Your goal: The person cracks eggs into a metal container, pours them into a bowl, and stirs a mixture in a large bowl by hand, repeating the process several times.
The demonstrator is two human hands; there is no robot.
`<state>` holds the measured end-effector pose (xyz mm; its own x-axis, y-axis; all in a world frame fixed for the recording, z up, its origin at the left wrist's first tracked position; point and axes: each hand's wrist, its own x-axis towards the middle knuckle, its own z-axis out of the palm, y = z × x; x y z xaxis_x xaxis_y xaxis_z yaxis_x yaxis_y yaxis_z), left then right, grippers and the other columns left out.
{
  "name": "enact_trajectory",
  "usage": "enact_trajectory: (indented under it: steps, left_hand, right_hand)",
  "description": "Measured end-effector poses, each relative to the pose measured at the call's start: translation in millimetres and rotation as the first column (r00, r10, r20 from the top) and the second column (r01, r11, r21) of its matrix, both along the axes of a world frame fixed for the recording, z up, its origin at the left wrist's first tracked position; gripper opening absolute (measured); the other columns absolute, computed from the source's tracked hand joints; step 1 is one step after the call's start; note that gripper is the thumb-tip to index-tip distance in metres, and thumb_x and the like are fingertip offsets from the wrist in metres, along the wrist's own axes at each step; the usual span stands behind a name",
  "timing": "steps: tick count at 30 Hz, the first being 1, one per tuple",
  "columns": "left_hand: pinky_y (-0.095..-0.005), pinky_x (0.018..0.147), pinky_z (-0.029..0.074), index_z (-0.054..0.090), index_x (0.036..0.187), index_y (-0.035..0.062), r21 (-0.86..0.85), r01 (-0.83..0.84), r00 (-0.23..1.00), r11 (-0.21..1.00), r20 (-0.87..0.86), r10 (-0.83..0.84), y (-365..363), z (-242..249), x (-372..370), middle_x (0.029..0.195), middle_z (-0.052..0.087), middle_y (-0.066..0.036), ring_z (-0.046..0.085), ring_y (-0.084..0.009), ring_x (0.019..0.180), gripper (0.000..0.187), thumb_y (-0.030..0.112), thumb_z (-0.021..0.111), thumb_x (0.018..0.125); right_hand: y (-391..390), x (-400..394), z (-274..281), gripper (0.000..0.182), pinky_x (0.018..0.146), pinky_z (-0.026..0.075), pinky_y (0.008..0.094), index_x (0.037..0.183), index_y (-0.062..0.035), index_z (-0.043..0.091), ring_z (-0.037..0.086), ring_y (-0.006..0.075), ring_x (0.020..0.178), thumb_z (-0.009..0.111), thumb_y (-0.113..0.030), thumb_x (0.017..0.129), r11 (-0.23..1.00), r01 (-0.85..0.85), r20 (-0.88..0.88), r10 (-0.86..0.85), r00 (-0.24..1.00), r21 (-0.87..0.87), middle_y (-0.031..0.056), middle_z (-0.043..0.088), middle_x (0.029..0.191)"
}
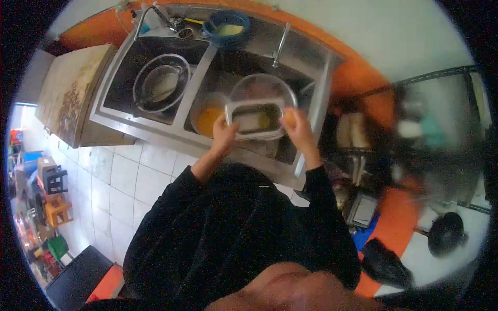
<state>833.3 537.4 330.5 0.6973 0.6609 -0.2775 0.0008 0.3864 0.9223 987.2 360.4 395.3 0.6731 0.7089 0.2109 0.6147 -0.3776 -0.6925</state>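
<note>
Above the right-hand sink basin I hold a rectangular metal pan [244, 126] level between both hands. My left hand [223, 136] grips its left end, thumb over the rim. At the opposite end my right hand [296, 127] is closed on the rim. A yellowish-green patch shows inside the pan, too blurred to name. Behind it in the basin sits a large round clear bowl [259, 85], partly covered by the pan. Something orange-yellow [208, 120], perhaps a container, lies in the basin left of the pan.
The left basin [199, 46] holds a round bowl [140, 90] with a strainer-like piece inside. A blue basin [228, 39] stands on the sink's back ledge beside a faucet [165, 19]. Shelving [415, 78] with kitchenware is at right. A wok [447, 234] hangs lower right.
</note>
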Motion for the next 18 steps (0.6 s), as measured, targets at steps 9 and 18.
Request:
enact_trajectory:
  steps: [9, 18]
  left_hand:
    - [-0.0321, 0.078, 0.045, 0.061, 0.096, 0.0003, 0.255, 0.067, 0.997, 0.965, -0.056, -0.055, -27.4, -29.2, 11.9, 0.087, 0.062, -0.010, 0.057, -0.0205, 0.083, 0.031, 0.006, 0.061, 0.066]
    - [-0.0347, 0.089, 0.040, 0.059, 0.102, -0.0003, 0.409, 0.143, 0.986, 0.901, -0.140, -0.093, -32.5, -16.7, 0.1, 0.098, 0.060, -0.016, 0.054, -0.0277, 0.100, 0.037, 0.008, 0.063, 0.066]
  right_hand:
    - [7.2, -25.9, 38.6, 0.029, 0.078, 0.045, 0.0390, 0.100, -0.0088, 0.051, 0.057, 0.0326, 0.094, 0.066, -0.022, 0.079, 0.969, -0.201, 0.046, 0.209, 0.977, -0.147, 0.0123, 0.058, 0.100]
    - [19.1, -30.7, 31.7, 0.030, 0.066, 0.049, 0.0407, 0.101, -0.0117, 0.052, 0.061, 0.0340, 0.082, 0.064, -0.030, 0.080, 0.971, -0.213, 0.116, 0.224, 0.968, -0.107, 0.0108, 0.063, 0.088]
